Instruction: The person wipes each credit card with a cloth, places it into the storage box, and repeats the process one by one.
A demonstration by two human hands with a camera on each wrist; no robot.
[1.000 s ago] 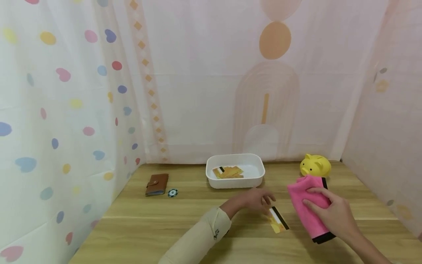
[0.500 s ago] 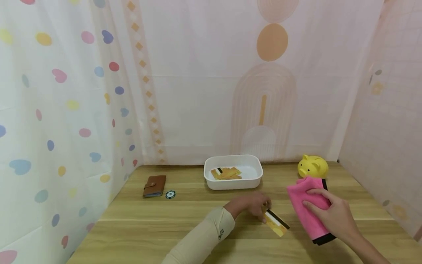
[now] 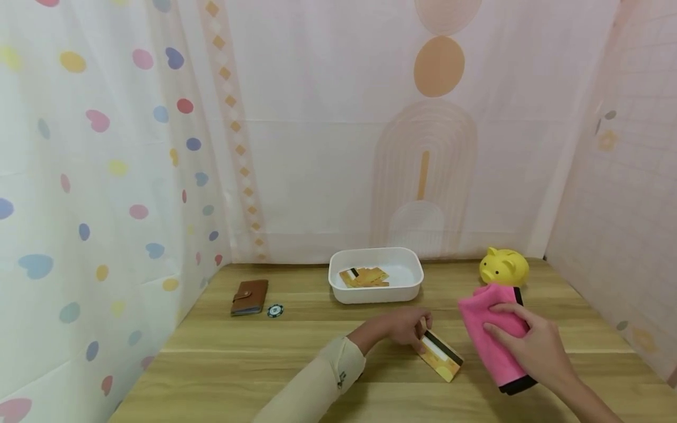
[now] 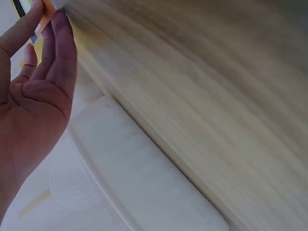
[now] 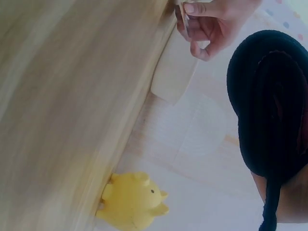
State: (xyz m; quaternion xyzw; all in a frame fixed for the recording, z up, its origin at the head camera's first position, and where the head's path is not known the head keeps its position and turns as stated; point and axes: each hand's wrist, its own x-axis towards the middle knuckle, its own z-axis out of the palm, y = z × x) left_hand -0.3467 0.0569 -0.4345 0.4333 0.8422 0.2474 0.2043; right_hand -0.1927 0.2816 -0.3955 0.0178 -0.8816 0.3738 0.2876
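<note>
In the head view my left hand (image 3: pixel 406 326) pinches a yellow bank card (image 3: pixel 443 357) with a black stripe and a white strip, by its upper left end. Thumb and fingertips meet on the card (image 4: pixel 46 14) at the top corner of the left wrist view. To the right, my right hand (image 3: pixel 540 346) grips a folded pink cloth (image 3: pixel 489 335) with black edging, held above the wooden table. The cloth's rolled black edge (image 5: pixel 264 101) fills the right side of the right wrist view and hides most of that hand.
A white tray (image 3: pixel 376 296) with several yellow cards (image 3: pixel 370 277) inside stands behind my left hand. The yellow piggy bank (image 3: pixel 505 267) is at the back right. A brown wallet (image 3: pixel 250 296) and a poker chip (image 3: pixel 275 310) lie at the left. Curtains surround the table.
My left fingers have closed on the card's end, and the card has turned, its stripe now slanting more. The right hand and cloth have stayed nearly in place.
</note>
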